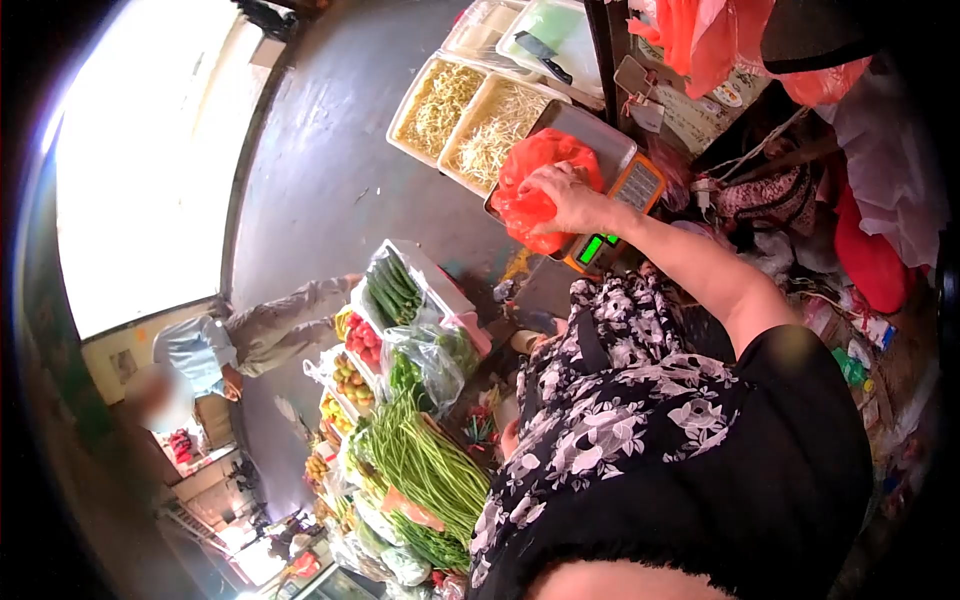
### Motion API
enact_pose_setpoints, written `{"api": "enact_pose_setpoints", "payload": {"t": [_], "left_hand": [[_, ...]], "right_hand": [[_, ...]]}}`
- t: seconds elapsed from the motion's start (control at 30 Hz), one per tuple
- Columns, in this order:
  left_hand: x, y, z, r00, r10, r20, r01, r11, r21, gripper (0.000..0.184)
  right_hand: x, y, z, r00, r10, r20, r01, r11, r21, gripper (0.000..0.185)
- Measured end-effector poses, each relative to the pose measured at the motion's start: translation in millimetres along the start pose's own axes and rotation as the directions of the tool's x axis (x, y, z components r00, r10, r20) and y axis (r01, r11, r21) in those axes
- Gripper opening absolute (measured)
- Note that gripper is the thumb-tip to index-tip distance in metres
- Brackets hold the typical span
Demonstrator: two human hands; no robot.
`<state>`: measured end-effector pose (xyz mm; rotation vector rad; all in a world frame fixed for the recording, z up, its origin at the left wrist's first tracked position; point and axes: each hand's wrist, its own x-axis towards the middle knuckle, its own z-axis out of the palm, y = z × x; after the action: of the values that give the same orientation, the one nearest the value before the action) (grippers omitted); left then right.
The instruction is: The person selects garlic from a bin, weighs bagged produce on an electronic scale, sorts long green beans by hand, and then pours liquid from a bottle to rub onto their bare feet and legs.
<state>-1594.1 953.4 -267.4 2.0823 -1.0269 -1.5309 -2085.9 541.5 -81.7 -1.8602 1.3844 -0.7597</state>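
My right hand (570,197) reaches out over a digital scale, fingers curled on the top of a red plastic bag (535,172). The bag bulges on the metal pan (592,133) of the scale; its contents are hidden. The scale's orange body has a keypad (637,184) and a lit green display (591,249). My left arm (620,582) shows only in part along the bottom edge, and its hand is out of sight.
Bean sprouts (498,122) fill bins beside the scale, and a knife (545,57) lies on a lid. Long beans (425,460), cucumbers (392,290) and fruit crowd the stall. Red bags (690,40) hang overhead. Another person (195,355) stands beyond the produce.
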Motion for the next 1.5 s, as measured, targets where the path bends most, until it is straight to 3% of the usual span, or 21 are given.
{"api": "enact_pose_setpoints", "payload": {"t": [0.23, 0.33, 0.37, 0.4, 0.43, 0.47, 0.63, 0.73, 0.87, 1.37, 1.5], "left_hand": [[-8, 12, 4, 0.989, -0.146, 0.033, 0.149, 0.984, -0.095, 0.037], [2, 33, 3, 0.976, -0.214, 0.032, 0.215, 0.944, -0.250, 0.037], [4, 42, 4, 0.979, -0.203, 0.012, 0.195, 0.921, -0.337, 0.037], [-21, 89, 19, 0.972, -0.211, -0.107, 0.158, 0.916, -0.368, 0.037], [-26, 90, 25, 0.988, -0.115, -0.101, 0.058, 0.891, -0.451, 0.036], [-33, 90, 27, 0.992, -0.058, -0.112, 0.013, 0.931, -0.365, 0.036], [-48, -27, 33, 0.990, 0.062, -0.128, -0.084, 0.981, -0.173, 0.036], [-78, -87, 37, 0.980, -0.201, 0.013, 0.195, 0.932, -0.304, 0.035], [-102, -127, 35, 0.975, -0.223, 0.018, 0.221, 0.949, -0.226, 0.035], [-119, -136, 23, 0.976, -0.214, -0.051, 0.188, 0.931, -0.313, 0.036], [-115, -142, 25, 0.973, -0.224, -0.060, 0.192, 0.921, -0.338, 0.036]], "right_hand": [[-16, 8, -6, 0.993, -0.017, -0.117, 0.020, 1.000, 0.023, 0.072], [-32, 13, -9, 0.985, -0.025, -0.172, 0.021, 0.999, -0.025, 0.073], [-37, 14, -10, 0.981, -0.023, -0.190, 0.016, 0.999, -0.037, 0.072], [-42, 12, -10, 0.971, -0.028, -0.237, 0.009, 0.997, -0.079, 0.072], [-47, 12, -10, 0.971, -0.034, -0.239, 0.014, 0.996, -0.085, 0.072], [-53, 13, -10, 0.969, 0.004, -0.248, -0.029, 0.995, -0.097, 0.072], [-80, 4, 1, 0.967, 0.085, -0.241, -0.104, 0.992, -0.068, 0.068], [-96, -7, 8, 0.969, 0.080, -0.235, -0.106, 0.990, -0.096, 0.067], [-110, -19, 18, 0.965, 0.113, -0.236, -0.131, 0.989, -0.065, 0.067], [-102, -50, 28, 0.971, 0.088, -0.223, -0.124, 0.980, -0.153, 0.072], [-88, -46, 35, 0.956, 0.088, -0.279, -0.119, 0.988, -0.097, 0.077]]}}
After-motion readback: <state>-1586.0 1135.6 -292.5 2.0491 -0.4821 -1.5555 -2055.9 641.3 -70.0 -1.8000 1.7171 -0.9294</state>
